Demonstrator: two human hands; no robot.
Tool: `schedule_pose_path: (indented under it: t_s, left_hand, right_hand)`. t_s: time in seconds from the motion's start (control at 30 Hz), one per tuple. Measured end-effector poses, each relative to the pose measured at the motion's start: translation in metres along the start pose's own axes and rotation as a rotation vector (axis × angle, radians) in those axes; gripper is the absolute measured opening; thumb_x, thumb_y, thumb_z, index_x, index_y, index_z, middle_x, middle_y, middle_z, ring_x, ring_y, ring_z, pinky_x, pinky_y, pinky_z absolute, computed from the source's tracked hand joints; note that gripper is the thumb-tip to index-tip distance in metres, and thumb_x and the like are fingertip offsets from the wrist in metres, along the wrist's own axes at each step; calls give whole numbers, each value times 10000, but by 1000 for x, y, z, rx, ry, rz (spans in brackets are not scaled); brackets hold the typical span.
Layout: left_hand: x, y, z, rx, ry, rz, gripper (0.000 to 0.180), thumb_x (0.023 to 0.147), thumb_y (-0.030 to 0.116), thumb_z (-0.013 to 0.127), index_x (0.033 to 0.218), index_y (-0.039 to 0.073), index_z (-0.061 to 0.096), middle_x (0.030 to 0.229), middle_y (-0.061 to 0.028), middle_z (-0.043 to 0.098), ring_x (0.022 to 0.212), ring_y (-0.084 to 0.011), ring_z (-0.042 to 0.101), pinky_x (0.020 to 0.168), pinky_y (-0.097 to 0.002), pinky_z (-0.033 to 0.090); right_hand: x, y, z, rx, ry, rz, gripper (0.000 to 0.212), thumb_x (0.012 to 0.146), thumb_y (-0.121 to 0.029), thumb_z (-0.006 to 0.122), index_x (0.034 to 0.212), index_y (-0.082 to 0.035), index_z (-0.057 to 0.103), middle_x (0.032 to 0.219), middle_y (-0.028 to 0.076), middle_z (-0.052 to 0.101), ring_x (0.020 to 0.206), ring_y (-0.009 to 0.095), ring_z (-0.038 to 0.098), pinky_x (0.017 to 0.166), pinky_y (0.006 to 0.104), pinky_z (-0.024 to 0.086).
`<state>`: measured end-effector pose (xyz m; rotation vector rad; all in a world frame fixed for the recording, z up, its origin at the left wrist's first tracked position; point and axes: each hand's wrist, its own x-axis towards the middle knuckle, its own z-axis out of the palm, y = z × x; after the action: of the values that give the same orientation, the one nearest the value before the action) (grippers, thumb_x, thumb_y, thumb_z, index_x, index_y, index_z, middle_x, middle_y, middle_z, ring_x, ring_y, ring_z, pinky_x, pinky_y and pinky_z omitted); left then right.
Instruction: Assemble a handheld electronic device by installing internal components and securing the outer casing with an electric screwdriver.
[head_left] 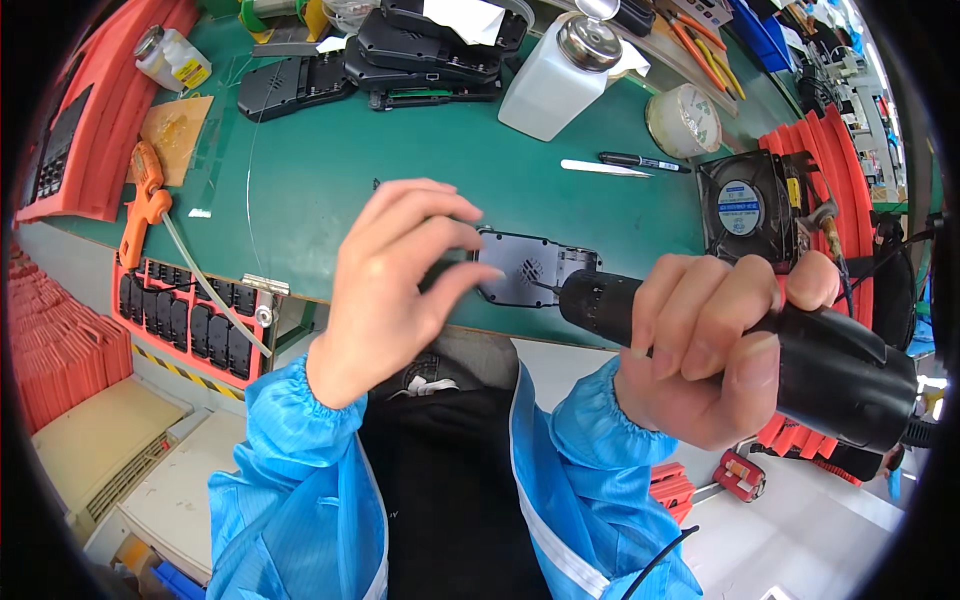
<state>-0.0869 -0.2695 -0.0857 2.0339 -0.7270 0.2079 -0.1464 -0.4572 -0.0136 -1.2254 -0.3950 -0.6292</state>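
Note:
My right hand is wrapped round a black electric screwdriver, which lies nearly level and points left. Its thin bit reaches over a dark plastic housing with a round speaker grille, flat near the front edge of the bench. Whether the bit touches a screw I cannot tell. My left hand hovers at the housing's left end, fingers curved and apart, slightly blurred. Nothing shows between its thumb and fingers.
Similar black housings are stacked at the back, beside a white pump bottle. A marker, a tape roll and a fan stand to the right. An orange-handled glue gun lies left; red foam trays flank the green bench.

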Motion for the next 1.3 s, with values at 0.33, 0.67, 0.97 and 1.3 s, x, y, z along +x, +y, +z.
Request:
schedule_pose_path:
  t_s: [0.33,0.67,0.97,1.3]
  left_hand:
    - [1,3,2,105,10,148,222,658,7,849,830,25,711,1066,-87,705,1106,-351,648,955,-464,542]
    - [3,-9,-8,195,-124,103,583,661,150,903,1196,33,705,1207,-126,675,1193,-359,602,990,-457,519]
    - [-7,10,27,88,-256,121,799,602,107,898,1349,28,627,1268,-142,607,1203,-386,570,992,-473,510]
    - [-8,13,27,79,-253,122,713,635,105,896,1289,-12,637,1237,-155,610,1182,-367,576,998,-452,509]
  right_hand:
    - [-1,-5,-4,26,-87,-13,350,978,-102,584,1281,-76,411,678,35,520,500,150,504,509,322,458]
    - [-16,1,1,-68,100,83,420,903,-74,660,1223,-84,387,644,29,516,458,146,474,465,318,439]
    - [-22,6,8,-172,128,127,451,900,-79,684,1195,-97,343,623,38,517,461,159,494,466,329,449]
    - [-27,8,14,-247,114,124,425,910,-32,688,1138,-106,337,622,38,507,458,144,476,476,320,454]
